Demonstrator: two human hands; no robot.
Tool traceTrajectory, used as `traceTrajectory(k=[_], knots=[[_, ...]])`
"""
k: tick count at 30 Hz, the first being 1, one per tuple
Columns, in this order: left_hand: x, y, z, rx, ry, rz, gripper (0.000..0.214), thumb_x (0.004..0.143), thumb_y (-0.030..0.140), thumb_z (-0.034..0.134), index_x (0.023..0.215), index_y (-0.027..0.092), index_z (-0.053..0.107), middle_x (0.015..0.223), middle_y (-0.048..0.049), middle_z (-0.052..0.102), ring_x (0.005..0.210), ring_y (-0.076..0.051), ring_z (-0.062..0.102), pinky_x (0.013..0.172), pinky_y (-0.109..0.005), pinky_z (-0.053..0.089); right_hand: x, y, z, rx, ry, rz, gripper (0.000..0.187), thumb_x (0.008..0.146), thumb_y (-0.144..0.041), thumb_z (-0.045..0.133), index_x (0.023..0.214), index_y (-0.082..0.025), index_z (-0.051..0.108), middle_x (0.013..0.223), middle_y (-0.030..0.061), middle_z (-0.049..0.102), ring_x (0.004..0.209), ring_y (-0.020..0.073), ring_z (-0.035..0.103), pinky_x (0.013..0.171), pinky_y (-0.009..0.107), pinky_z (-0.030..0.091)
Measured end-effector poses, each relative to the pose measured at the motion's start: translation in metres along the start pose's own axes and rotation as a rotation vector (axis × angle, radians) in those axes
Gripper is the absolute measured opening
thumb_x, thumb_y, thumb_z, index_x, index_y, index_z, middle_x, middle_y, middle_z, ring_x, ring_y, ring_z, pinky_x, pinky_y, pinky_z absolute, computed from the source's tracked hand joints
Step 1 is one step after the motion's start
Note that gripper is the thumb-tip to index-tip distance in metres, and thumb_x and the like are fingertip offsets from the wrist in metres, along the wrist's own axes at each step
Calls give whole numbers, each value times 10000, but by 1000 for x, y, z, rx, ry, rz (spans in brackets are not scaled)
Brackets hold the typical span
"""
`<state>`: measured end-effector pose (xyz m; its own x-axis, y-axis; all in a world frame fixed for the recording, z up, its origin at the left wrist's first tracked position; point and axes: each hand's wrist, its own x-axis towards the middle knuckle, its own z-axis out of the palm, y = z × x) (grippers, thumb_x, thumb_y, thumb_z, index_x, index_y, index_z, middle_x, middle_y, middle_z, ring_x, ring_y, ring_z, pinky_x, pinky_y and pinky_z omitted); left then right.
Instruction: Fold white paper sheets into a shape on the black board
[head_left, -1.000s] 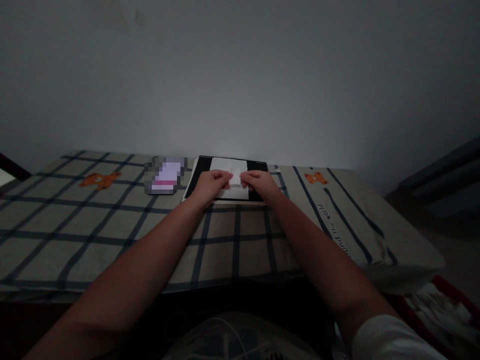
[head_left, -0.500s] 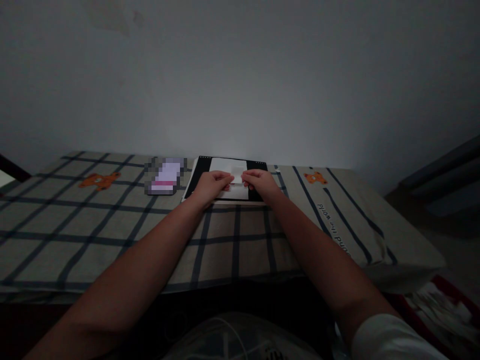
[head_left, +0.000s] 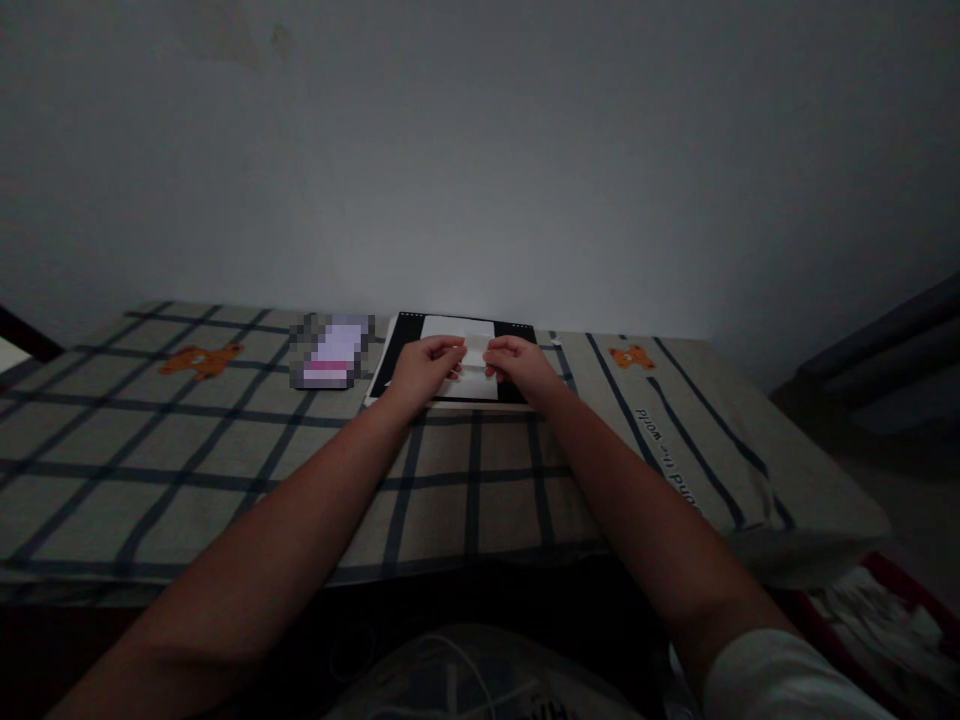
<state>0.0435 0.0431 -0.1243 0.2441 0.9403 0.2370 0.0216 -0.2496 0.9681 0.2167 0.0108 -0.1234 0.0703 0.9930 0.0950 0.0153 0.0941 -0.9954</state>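
Between my two hands is a small piece of white paper [head_left: 475,352], apparently creased across its width. My left hand [head_left: 430,368] pinches its left edge, thumb and fingers closed together. On the other side my right hand [head_left: 521,366] is closed on the right edge in the same way. Both hands are just above a flat black-and-white pad or calendar [head_left: 405,338], which has a row of small holes along its far edge. My fingers hide parts of the paper and of the pad's middle.
A checked cloth [head_left: 225,440] with bear prints covers the table. Left of the pad lies a phone [head_left: 334,350], its screen lit and pixelated. A plain wall [head_left: 480,180] rises behind the table. A red container with white stuff [head_left: 877,620] is on the lower right.
Both hands have shifted only slightly, and the paper between them shows a little more of its surface. The phone and pad have stayed put.
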Motion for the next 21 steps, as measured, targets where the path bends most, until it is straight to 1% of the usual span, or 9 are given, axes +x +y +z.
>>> traceTrajectory(k=[3, 6, 10, 13, 15, 18, 21], knots=[[0, 1, -1, 13, 13, -7, 327, 679, 391, 738, 895, 147, 717, 674, -6, 638, 554, -108, 545, 551, -246, 429, 0, 1, 0, 28, -21, -27, 298, 678, -289, 685, 943, -185, 598, 620, -34, 631, 537, 101, 544, 519, 227, 382], [0, 3, 0, -34, 19, -34, 255, 675, 338, 737, 845, 150, 716, 687, -7, 639, 556, -96, 535, 543, -232, 425, 0, 1, 1, 32, -31, -53, 255, 691, -299, 679, 903, -183, 599, 617, -27, 632, 551, 106, 560, 519, 227, 385], [-2, 5, 3, -162, 3, -106, 186, 656, 255, 734, 816, 160, 722, 751, -15, 650, 610, -86, 541, 587, -217, 472, -1, 2, 0, -9, -40, -101, 191, 701, -301, 669, 844, -183, 619, 631, -25, 626, 540, 91, 541, 523, 225, 403], [-3, 7, 4, -255, -29, -165, 203, 653, 259, 749, 831, 165, 727, 787, -21, 646, 664, -95, 556, 610, -217, 501, 0, 4, 0, -33, -24, -133, 162, 707, -289, 656, 824, -182, 621, 645, -16, 632, 569, 104, 581, 534, 229, 424], [-3, 8, 3, -295, -45, -184, 250, 661, 311, 767, 860, 164, 729, 802, -27, 645, 690, -104, 563, 629, -233, 522, 0, 4, 0, -37, -6, -154, 151, 707, -275, 653, 819, -178, 626, 677, -5, 640, 603, 119, 618, 547, 236, 443], [-3, 8, 3, -292, -68, -188, 342, 650, 381, 795, 900, 158, 727, 804, -30, 649, 711, -113, 575, 682, -267, 545, 0, 3, -1, -58, 13, -178, 141, 710, -259, 643, 819, -168, 639, 726, 14, 650, 629, 134, 642, 565, 252, 467], [-3, 7, 4, -264, -69, -184, 367, 629, 330, 802, 940, 151, 724, 853, -36, 676, 729, -110, 598, 743, -281, 548, 0, 3, -2, -95, 24, -187, 149, 723, -255, 628, 836, -163, 656, 739, 24, 654, 633, 137, 641, 578, 264, 483]])
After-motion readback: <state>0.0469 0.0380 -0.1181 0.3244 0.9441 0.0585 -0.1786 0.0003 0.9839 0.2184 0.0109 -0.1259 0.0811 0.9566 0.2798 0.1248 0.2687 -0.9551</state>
